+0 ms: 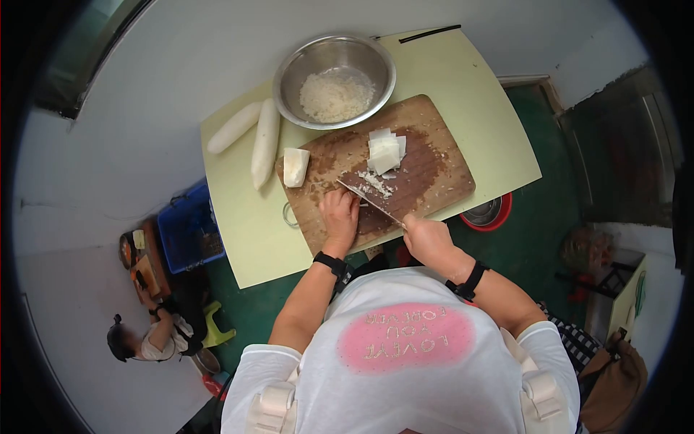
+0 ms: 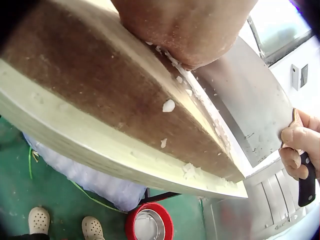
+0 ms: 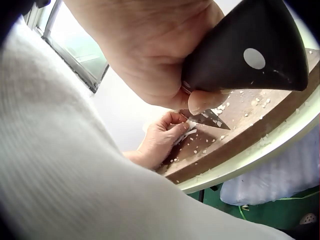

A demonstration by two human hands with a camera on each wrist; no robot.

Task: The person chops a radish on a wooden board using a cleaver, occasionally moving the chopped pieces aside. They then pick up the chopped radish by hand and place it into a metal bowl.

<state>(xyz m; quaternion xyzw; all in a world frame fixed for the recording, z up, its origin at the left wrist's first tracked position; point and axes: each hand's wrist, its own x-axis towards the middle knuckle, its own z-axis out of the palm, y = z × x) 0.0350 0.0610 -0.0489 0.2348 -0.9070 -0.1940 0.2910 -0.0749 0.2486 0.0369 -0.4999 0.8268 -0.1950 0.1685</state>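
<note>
A cleaver (image 1: 372,203) is gripped by its black handle (image 3: 245,55) in my right hand (image 1: 431,241); its blade stands over the wooden cutting board (image 1: 448,163). Beside the blade, my left hand (image 1: 340,215) has its fingers curled down on the board, pinching thin white strips (image 3: 187,135) in the right wrist view. Chopped white bits (image 1: 376,184) lie just beyond the blade. Stacked white slices (image 1: 384,153) are farther back, and a thick white chunk (image 1: 295,168) sits at the board's left. The left fingertips are hidden in the left wrist view.
A metal bowl (image 1: 285,101) with white shreds stands behind the board. Two whole white radishes (image 1: 265,145) lie to its left on the table (image 1: 253,246). On the floor are a blue crate (image 1: 173,231) and a red basin (image 1: 507,210). Another person (image 1: 163,336) is at lower left.
</note>
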